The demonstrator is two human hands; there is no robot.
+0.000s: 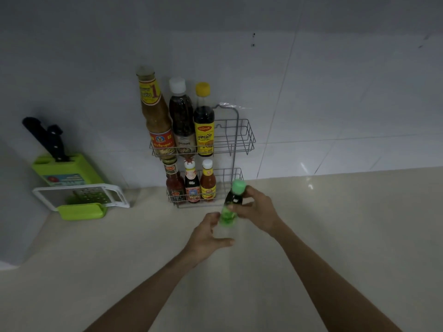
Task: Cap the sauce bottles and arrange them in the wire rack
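A two-tier wire rack [242, 135] stands on the counter against the tiled wall. Three tall capped bottles fill the left of its upper tier: a brown sauce [155, 116], a dark sauce with a white cap [181, 116] and a yellow-capped one [203, 123]. Three small bottles [191, 185] stand in the lower tier. In front of the rack's lower right, both hands hold a bottle with a green cap and green label [231, 204], tilted. My right hand [256, 209] grips its neck below the cap. My left hand [208, 236] cups its base.
At the left stand a green knife block [64, 168] with black-handled knives and a white and green grater [84, 197]. The beige counter [335, 224] runs right and toward me. The right part of both rack tiers holds no bottle.
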